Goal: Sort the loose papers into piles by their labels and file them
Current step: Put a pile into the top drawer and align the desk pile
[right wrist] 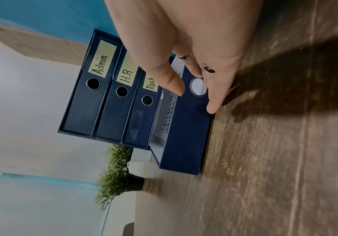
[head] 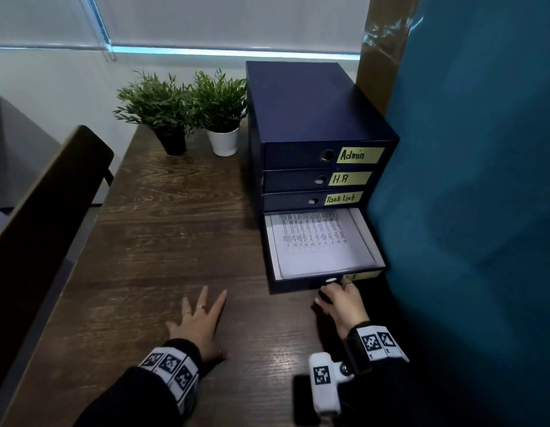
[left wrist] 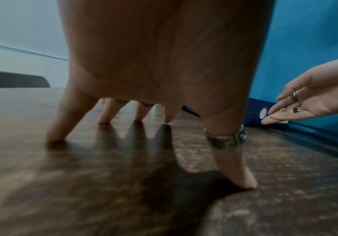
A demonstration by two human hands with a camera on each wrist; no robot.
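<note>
On wooden desk (head: 162, 229), flat left hand (head: 202, 322); straight-fingered right hand (head: 341, 300) touches lengthwise-extended bottom drawer (head: 298, 286).

Navy four-drawer file box (head: 310, 106) on worktop; bottom drawer (head: 324, 283) pulled out, papers inside.

Box stands upright at the worktop's right side, against a teal partition. The upper three drawers are pushed in, each with a round finger hole and a yellow handwritten label: "Admin" (head: 360, 155), "H.R" (head: 349, 178), "Task List" (head: 343, 198). The bottom drawer is white-lined and holds a flat stack of printed sheets (head: 316, 238), the top one showing a table of small columned text, squared with the drawer walls. This drawer's own yellow label (head: 361, 276) is seen edge-on, its text unreadable. Finger hole (right wrist: 199, 87) shows white behind it.
</note>
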